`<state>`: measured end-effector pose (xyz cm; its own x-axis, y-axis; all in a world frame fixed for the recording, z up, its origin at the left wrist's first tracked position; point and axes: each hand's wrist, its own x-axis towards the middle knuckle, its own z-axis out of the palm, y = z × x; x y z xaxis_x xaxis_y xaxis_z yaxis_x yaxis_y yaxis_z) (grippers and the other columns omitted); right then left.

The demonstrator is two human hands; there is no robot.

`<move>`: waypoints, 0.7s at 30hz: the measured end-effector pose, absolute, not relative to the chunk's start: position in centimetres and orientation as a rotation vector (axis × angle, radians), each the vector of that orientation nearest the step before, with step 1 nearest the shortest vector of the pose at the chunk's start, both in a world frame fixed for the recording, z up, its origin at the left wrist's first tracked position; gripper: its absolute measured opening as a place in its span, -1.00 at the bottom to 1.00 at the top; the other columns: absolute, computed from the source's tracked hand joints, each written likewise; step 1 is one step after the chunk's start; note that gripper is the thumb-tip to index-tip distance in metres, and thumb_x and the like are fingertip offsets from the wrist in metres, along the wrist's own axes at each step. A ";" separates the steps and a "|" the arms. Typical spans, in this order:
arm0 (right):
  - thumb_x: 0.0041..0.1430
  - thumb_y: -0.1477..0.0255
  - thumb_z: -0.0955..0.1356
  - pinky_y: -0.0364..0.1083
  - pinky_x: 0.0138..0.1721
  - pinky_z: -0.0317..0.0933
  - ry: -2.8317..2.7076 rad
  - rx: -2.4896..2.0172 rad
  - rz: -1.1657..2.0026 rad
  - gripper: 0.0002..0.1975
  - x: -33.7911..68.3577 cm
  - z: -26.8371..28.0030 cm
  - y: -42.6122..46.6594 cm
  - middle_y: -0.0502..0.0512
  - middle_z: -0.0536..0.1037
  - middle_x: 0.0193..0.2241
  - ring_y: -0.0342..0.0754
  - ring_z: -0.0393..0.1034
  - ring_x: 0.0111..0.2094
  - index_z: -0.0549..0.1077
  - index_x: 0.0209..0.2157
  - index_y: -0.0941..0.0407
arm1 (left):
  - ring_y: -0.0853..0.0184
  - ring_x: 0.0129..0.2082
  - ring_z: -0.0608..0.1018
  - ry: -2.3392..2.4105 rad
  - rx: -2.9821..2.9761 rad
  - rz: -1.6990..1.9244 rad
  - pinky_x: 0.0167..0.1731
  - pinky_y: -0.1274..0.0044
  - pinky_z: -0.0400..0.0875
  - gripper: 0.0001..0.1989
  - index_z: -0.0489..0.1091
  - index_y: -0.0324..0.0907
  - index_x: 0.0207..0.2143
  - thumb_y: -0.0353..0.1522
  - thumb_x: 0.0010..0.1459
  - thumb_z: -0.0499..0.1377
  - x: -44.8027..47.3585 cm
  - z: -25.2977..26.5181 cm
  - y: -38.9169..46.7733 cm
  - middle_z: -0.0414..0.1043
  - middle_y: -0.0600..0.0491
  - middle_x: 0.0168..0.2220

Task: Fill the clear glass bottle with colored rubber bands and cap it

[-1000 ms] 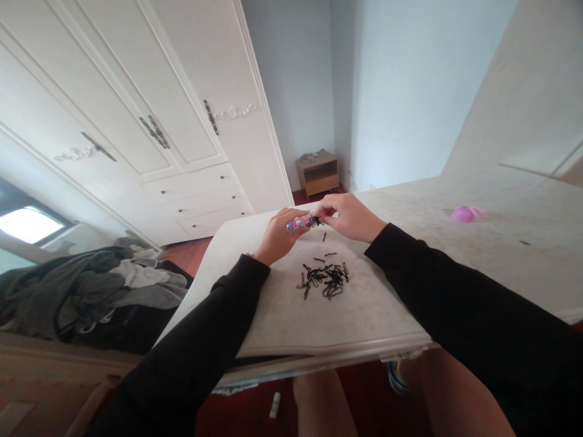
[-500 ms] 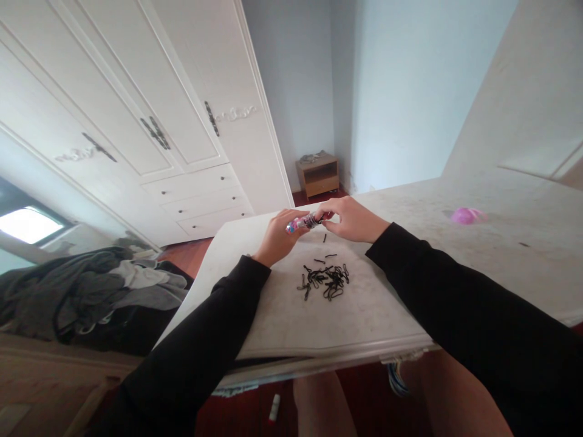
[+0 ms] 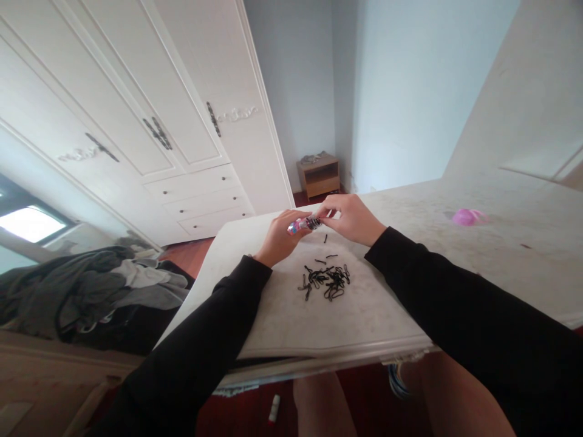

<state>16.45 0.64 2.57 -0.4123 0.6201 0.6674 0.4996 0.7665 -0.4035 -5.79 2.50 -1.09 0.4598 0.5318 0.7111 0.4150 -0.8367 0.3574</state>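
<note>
My left hand (image 3: 282,235) is closed around a small clear container (image 3: 298,227) with pink and blue on it, tilted with its end toward the right. Dark pieces show at that end. My right hand (image 3: 348,217) pinches with thumb and forefinger at this end; what lies between the fingertips is too small to make out. Below the hands, a loose pile of thin black hair clips (image 3: 334,280), many loop-shaped, lies on the white tabletop (image 3: 282,325). A few single clips (image 3: 325,238) lie apart from the pile, nearer the hands.
A pink translucent plastic piece (image 3: 464,216) sits on the right part of the table. Dark and grey clothes (image 3: 91,291) are heaped at the left. A white wardrobe (image 3: 191,109) and a small wooden cabinet (image 3: 319,176) stand beyond. A white tube (image 3: 274,408) lies on the floor.
My right hand's fingers have shifted slightly at the container's end, and more dark pieces show there. The pile on the table looks the same.
</note>
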 end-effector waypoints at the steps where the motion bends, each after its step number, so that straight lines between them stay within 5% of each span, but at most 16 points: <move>1: 0.14 0.60 0.41 -0.07 -0.25 0.23 -2.092 -0.854 0.173 -0.89 16.5 2.6 0.6 0.06 0.59 -0.40 -0.07 0.42 -0.34 0.56 -0.41 0.13 | 0.22 -0.11 0.60 0.836 2.565 1.330 -0.03 0.31 0.50 -0.75 0.55 -0.12 -0.04 -0.37 0.22 0.36 -5.8 -1.1 2.5 0.64 -0.04 -0.12; 21: 0.12 0.60 0.33 0.03 -0.08 0.24 -2.112 -0.784 0.000 -0.87 16.9 3.3 0.0 0.12 0.55 -0.36 0.07 0.38 -0.18 0.47 -0.39 0.09 | 0.22 -0.12 0.60 0.867 2.502 1.369 -0.05 0.32 0.51 -0.72 0.55 -0.14 -0.01 -0.37 0.23 0.36 -6.0 -1.4 2.9 0.63 -0.06 -0.11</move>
<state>16.95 -0.04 3.32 -0.4328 0.5323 0.7275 0.5321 0.8023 -0.2705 -5.98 2.90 -1.36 0.4128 0.5586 0.7194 0.4116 -0.8190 0.3997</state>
